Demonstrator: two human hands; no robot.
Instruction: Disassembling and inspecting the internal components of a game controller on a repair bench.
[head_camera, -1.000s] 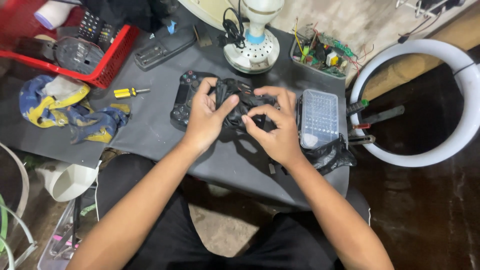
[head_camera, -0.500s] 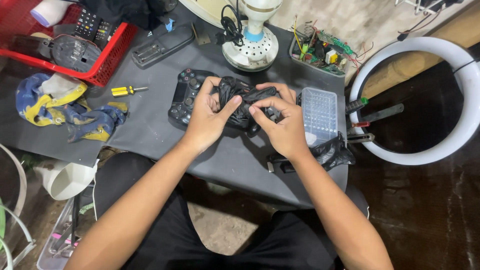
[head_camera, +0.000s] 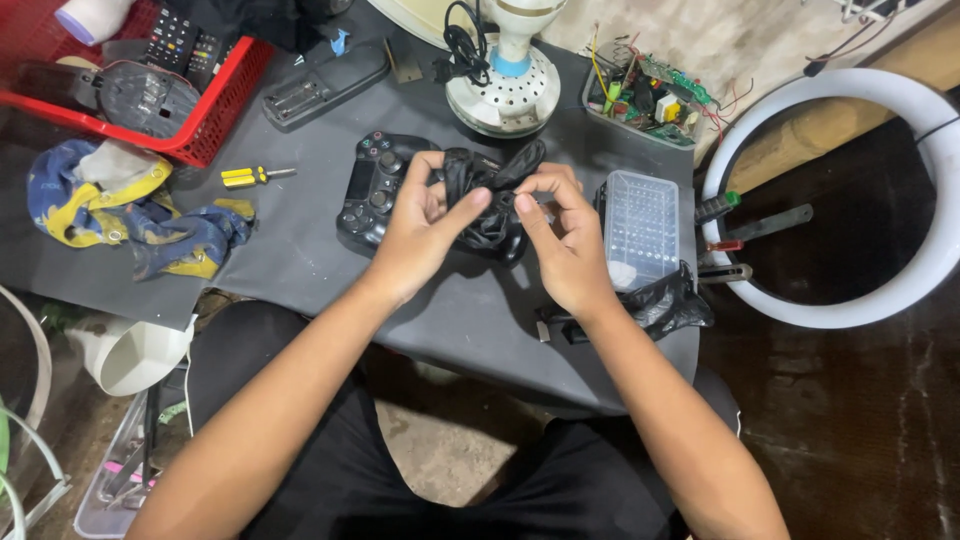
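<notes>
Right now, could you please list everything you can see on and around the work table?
Black plastic bag: one, black, crumpled, held in both hands over the table's middle.
Game controller: one, black, under the left hand.
Screwdriver: one, yellow-handled, left of the controller.
Basket: one, red, far left corner.
Rag: one, blue and yellow, left edge.
Clear case: one, transparent, right of the hands.
Fan base: one, white, far middle.
Parts tray: one, far right, circuit boards and wires.
Ring light: one, white, right.
Table: one, dark grey.
Left hand: pinching the bag.
Right hand: pinching the bag.
</notes>
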